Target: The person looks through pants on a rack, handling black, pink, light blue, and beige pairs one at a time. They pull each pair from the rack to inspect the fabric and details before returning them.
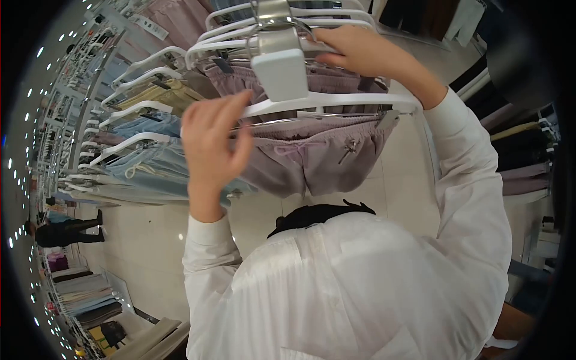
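Observation:
Mauve drawstring shorts [312, 156] hang from a white clip hanger [351, 100] in front of me, with a small dangling ornament near one side. A pale square block [281, 75] at the end of the metal rail stands above this hanger. My left hand [210, 141] is at the hanger's left end, thumb and fingers spread apart and slightly blurred; it hides that end. Farther back, my right hand [360, 54] reaches over to the hangers behind, its fingers closed at a white hanger [234, 43]. More mauve shorts [231, 81] hang there.
On the left, blue shorts [159, 165] and yellow shorts [165, 93] hang on another rack. Dark garments [516, 150] hang at the right. A person in dark clothes [66, 233] stands farther off on the tiled floor [147, 246]. Folded clothes [90, 300] lie lower left.

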{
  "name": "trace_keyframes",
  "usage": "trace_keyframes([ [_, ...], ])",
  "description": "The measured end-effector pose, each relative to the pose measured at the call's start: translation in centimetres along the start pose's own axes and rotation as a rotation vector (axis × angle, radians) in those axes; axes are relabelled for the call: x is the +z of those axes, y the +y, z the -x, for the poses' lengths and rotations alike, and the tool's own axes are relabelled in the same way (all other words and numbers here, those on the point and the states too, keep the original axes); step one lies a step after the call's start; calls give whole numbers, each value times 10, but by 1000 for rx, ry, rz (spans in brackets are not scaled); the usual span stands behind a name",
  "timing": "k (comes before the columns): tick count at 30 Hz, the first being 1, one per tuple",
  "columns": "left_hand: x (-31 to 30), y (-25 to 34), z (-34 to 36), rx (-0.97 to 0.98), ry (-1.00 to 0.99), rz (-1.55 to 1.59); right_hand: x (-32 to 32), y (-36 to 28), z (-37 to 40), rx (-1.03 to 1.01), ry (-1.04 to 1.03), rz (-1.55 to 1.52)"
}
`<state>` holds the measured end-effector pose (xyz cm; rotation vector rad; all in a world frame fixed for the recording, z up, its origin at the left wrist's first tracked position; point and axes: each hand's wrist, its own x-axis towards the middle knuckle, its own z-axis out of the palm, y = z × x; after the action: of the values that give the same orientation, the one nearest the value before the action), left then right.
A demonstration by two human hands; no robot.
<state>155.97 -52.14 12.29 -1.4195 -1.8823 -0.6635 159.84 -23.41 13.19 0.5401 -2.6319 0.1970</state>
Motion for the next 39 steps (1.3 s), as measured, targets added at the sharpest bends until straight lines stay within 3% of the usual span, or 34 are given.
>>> trace_keyframes([
  [4, 7, 10, 10, -28, -23, -129, -6, -7, -2, 113, -11, -108],
  [6, 6, 11, 14, 45, 67, -129, -16, -10, 2, 245, -54, -23],
  [10, -7, 18, 14, 43, -2, -78, -42, -15, 6, 107, 76, 102],
  [20, 5, 8, 17, 128, 111, -52, -63, -48, 11, 106, -75, 90],
  [23, 8, 8, 16, 138, 129, -42, -61, -51, 17, 237, -322, 73],
  [29, 16, 12, 17, 133, 171, 61, -52, -44, -1, 118, -107, 136],
  [32, 15, 12, 21, 121, 162, 77, -49, -49, -25, 37, -170, 283],
  [35, 9, 11, 26, 116, 136, 54, 0, -10, -29, 198, -250, 212],
  [36, 8, 11, 27, 110, 137, 48, 15, -6, -22, 189, -251, 210],
  [38, 5, 10, 26, 120, 149, 17, 32, -2, -6, 14, -105, -191],
  [39, 6, 9, 27, 116, 155, 13, 27, -10, -2, 98, -275, -161],
])
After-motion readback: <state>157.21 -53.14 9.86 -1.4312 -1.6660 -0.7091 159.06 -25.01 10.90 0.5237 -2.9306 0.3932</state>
